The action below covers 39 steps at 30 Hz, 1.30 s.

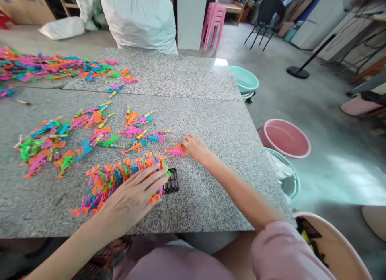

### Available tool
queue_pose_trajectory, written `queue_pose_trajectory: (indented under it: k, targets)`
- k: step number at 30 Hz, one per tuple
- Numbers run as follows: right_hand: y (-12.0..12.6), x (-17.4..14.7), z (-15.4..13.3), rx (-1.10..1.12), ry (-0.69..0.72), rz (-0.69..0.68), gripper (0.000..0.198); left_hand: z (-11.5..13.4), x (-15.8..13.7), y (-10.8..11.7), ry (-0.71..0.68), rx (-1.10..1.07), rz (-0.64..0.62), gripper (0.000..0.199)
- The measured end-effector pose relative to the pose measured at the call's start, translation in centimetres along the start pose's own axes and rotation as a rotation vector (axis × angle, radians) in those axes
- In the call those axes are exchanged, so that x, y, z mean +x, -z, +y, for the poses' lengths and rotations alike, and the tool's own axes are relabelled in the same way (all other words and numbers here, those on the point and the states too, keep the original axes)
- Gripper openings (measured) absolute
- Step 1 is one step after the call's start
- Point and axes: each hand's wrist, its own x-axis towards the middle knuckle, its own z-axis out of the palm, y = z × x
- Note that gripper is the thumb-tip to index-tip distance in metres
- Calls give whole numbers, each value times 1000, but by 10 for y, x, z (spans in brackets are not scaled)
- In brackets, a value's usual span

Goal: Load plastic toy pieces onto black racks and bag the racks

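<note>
My right hand (195,146) bends its fingers over the end of an orange-and-pink plastic toy (176,151) lying on the speckled stone table (217,119); the fingertips are hidden, so I cannot tell whether they pinch it. My left hand (132,195) is laid out long, fingers straight and slightly spread, resting across the packed toys (113,175), which stand in tight rows of orange, pink, blue and green. Past my left fingertips, the bare end of a black grid rack (171,182) shows its cells. Just beyond both hands, loose toys (132,131) lie scattered in small clusters, many with yellow-banded sticks, and a bigger heap (45,66) fills the table's far left. Behind the far edge stands a bulging white sack (138,18); off to the right, a turquoise basin (244,79) and a pink basin (285,138) sit below the tabletop
</note>
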Motion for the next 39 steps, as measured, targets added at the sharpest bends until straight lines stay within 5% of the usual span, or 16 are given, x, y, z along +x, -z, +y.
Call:
queue_pose_trajectory:
  k: [5,8,10,14,19,24,31,35,39]
  targets:
    - [-7,-69,-29,603,-435,97,11,-3,1,3,-31,-32,-12,39]
    - [-32,-102,-76,1062,-433,47,9,-3,1,1,-25,-42,1,33]
    - [-48,-109,-107,1155,-378,92,13,-2,1,0,-11,-43,-11,33]
    - [-58,-98,-131,936,-328,100,14,0,3,3,-11,-40,-14,32]
    - [-32,-86,-123,612,-354,-69,16,4,5,6,3,-57,-2,35]
    - [-12,-73,-129,512,-355,-137,19,6,6,8,62,-137,-13,49]
    - [-10,-79,-146,415,-278,-122,22,8,6,4,55,-73,3,38]
    - [-2,-69,-119,569,-66,-193,29,8,-8,0,43,77,50,23]
    - [8,7,-75,285,-199,42,40,5,-26,-4,3,127,39,25]
